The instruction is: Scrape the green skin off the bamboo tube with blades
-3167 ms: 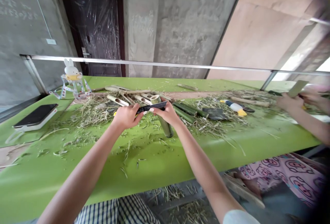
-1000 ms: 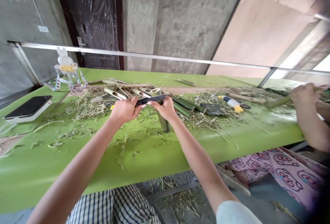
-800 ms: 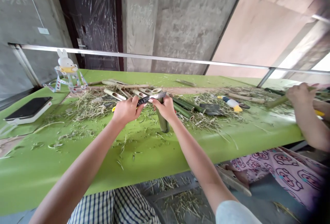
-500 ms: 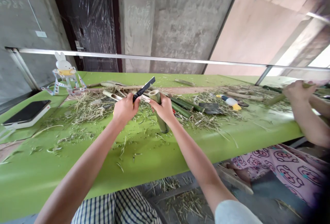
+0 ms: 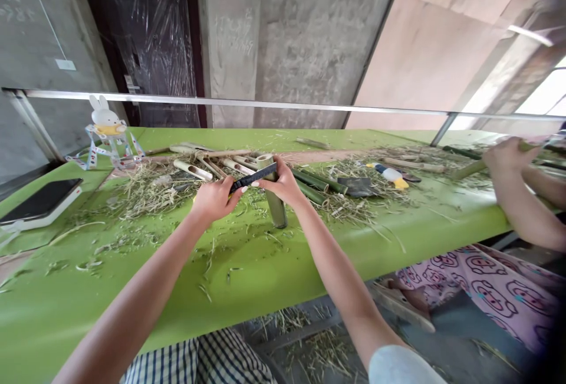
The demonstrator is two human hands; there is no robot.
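My left hand (image 5: 216,197) is closed round the handle of a utility knife (image 5: 253,178) with a long dark blade, a bit of yellow showing by the fingers. The blade lies across the near side of a green bamboo tube (image 5: 276,210), just below its pale cut rim. Wrapped round the upper part of that tube is my right hand (image 5: 283,183), its thumb close to the blade. The tube stands nearly upright, slightly tilted, its lower end at the green table. Whether the blade edge bites into the bamboo I cannot tell.
Behind my hands lie split bamboo pieces (image 5: 193,170), green bamboo tubes (image 5: 312,191) and heaped shavings (image 5: 141,189). A yellow-tipped tool (image 5: 391,176) lies to the right. At left are a phone-like device (image 5: 39,202) and a rabbit figure (image 5: 106,115). A co-worker's hand (image 5: 508,157) grips bamboo.
The knife blade has swung down from pointing up and away to lying across the tube's top. My left hand has turned and lowered slightly; my right hand keeps its hold on the tube.
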